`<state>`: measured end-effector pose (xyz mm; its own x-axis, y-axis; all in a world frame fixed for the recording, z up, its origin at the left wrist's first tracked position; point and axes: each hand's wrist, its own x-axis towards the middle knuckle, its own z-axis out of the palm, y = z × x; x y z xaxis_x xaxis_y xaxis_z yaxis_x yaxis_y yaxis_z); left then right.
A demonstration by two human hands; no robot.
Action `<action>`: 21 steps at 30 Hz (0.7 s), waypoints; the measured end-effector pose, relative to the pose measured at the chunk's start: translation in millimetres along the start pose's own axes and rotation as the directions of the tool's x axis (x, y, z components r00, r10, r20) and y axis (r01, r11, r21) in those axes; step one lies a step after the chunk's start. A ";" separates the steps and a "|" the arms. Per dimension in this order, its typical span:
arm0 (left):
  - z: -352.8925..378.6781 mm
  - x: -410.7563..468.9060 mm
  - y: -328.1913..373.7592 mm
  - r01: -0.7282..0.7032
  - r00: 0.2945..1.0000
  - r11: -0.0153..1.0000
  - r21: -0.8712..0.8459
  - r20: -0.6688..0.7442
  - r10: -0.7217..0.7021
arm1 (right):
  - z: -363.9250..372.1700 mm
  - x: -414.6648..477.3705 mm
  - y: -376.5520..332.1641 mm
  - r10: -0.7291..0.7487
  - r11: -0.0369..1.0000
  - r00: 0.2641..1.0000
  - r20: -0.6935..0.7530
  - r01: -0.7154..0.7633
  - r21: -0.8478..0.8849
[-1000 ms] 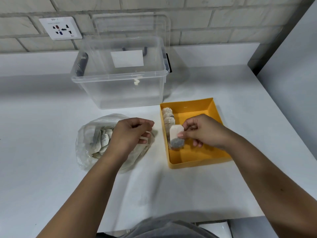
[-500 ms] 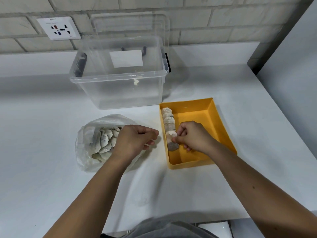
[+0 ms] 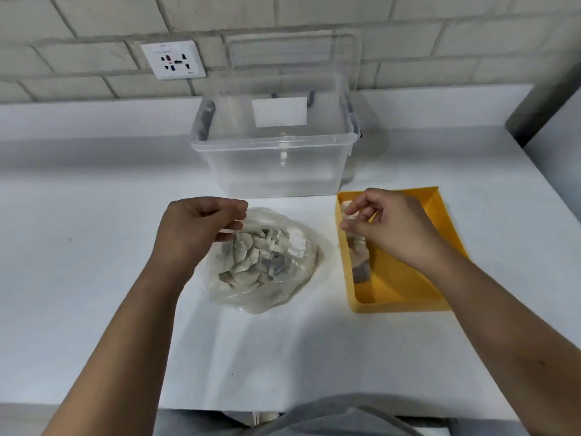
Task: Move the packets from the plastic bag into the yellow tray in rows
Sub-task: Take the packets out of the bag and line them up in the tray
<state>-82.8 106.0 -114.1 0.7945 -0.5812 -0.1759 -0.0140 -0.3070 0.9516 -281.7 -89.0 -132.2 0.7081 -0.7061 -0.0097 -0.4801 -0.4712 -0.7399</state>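
Your left hand is pinching the upper-left rim of the plastic bag at centre frame, with packets heaped inside. Your right hand is hovering over the yellow tray, its fingers loosely curled above the packet row along the tray's left wall. I cannot tell whether they are gripping one.

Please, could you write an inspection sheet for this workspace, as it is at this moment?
Surface: white table, matte.
Job's things: plastic bag open, many packets inside; yellow tray holds one row of packets along its left wall.
Clutter: clear bin behind the bag, open.
Hands: left hand pinches the bag's rim; right hand hovers over the row, fingers loosely curled, no packet seen in them.
Cables: nothing seen.
Surroundings: brick wall with a wall socket.
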 end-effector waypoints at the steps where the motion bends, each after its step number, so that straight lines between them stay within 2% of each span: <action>1: -8.2 -0.6 -2.4 -0.008 1.000 1.000 0.014 -0.001 0.009 | 5.0 -0.3 -8.8 -0.033 0.998 0.999 -0.002 0.034 0.054; 4: -16.8 -6.5 -16.2 -0.018 1.000 0.997 0.076 0.015 0.017 | 26.9 -3.3 -31.1 -0.136 0.981 0.989 0.056 0.126 0.148; 7: -12.7 -12.9 -34.5 -0.069 0.994 0.968 0.242 0.096 0.047 | 57.0 -6.2 -43.6 -0.238 0.970 0.950 0.202 0.225 0.087; 9: -6.7 -16.5 -44.2 -0.182 0.976 0.860 0.477 0.190 0.101 | 76.6 -6.5 -45.1 -0.245 0.967 0.919 0.308 0.256 0.006; 12: 0.9 -21.3 -52.7 -0.291 0.955 0.554 0.780 0.272 0.119 | 95.8 -5.3 -43.4 -0.211 0.947 0.885 0.414 0.291 -0.139; 14: 6.8 -24.1 -55.9 -0.309 0.951 0.368 0.877 0.281 0.129 | 99.1 -3.4 -41.0 -0.181 0.915 0.882 0.435 0.313 -0.253; 15: 9.7 -25.0 -58.4 -0.316 0.948 0.310 0.897 0.285 0.141 | 99.7 -2.1 -39.6 -0.169 0.900 0.885 0.433 0.318 -0.298; 17: 13.7 -24.7 -63.5 -0.324 0.943 0.257 0.911 0.289 0.166 | 101.4 0.0 -36.4 -0.162 0.874 0.890 0.425 0.329 -0.357; 21: 12.8 -20.5 -72.3 -0.302 0.947 0.262 0.917 0.259 0.188 | 109.3 2.5 -34.4 -0.187 0.803 0.886 0.423 0.386 -0.453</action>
<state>-105.9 130.4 -182.5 0.5929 -0.8036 -0.0530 -0.8004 -0.5952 0.0711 -206.8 -16.8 -180.2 0.9367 -0.3140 -0.1546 -0.3470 -0.8908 -0.2934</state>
